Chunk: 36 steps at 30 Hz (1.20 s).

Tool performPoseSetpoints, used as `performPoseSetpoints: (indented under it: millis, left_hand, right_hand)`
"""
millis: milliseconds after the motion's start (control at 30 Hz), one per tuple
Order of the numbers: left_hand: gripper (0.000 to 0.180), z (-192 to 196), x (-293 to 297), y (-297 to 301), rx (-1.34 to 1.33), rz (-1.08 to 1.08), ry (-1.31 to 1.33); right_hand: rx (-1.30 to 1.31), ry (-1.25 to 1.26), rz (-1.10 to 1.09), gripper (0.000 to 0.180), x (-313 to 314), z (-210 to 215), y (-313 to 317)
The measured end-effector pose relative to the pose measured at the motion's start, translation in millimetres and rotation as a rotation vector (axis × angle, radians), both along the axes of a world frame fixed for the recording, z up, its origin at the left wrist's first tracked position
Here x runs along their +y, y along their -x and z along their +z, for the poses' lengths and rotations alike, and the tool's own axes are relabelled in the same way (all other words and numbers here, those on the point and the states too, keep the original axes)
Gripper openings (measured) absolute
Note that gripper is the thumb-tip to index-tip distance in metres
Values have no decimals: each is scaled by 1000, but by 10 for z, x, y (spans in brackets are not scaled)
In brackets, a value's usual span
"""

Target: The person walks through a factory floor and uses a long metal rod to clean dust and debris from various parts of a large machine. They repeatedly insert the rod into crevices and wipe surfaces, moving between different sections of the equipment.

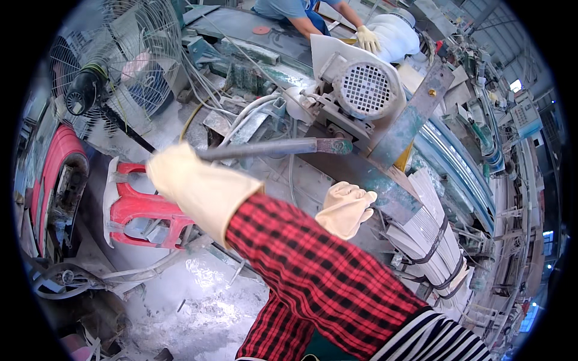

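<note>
My right arm, in a red-and-black checked sleeve, reaches across from the lower right. Its cream-gloved right hand (pixel 189 174) is closed around the left end of a grey metal lever bar (pixel 265 148), though the glove is somewhat blurred. The bar's other end joins a green bracket below a pale motor (pixel 366 90) with a square-holed cover. My left arm passes beneath the right one. My left hand (pixel 344 210), also in a cream glove, has its fingers curled beside a worn green metal plate (pixel 388 192); whatever they hold, if anything, is hidden.
A red plastic stool (pixel 144 207) lies on the dusty floor at left, below a large wire-caged fan (pixel 120 66). Strapped pale strips (pixel 430 234) stand at right. A co-worker's gloved hand (pixel 368 40) rests near a white wrapped bundle at the back. Hoses and cables run between machine parts.
</note>
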<state>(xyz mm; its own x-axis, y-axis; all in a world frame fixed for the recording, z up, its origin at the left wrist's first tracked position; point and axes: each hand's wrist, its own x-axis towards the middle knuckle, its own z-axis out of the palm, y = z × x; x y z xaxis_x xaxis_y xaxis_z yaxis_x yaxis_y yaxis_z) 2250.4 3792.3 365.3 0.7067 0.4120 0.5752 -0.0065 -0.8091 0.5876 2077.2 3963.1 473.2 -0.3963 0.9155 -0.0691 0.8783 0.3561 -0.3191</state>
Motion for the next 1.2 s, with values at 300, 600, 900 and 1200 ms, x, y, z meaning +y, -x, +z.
performPoseSetpoints:
  millis: [300, 600, 900, 1200]
  left_hand:
    - [42, -716, -877, 1055, 129, 176, 60]
    - [57, -40, -963, 1335, -148, -44, 1591]
    - [35, 820, -1061, -263, -734, 61, 2066]
    - [41, 956, -1058, -603, -620, -71, 1819]
  right_hand:
    - [-335, 111, 487, 3, -2307, -1256, -421]
    - [-358, 213, 617, 19, -4167, -404, -3116]
    - [606, -441, -574, 43, -4429, -24, -2820]
    - [2483, -736, -1286, 51, -3643, -26, -2784]
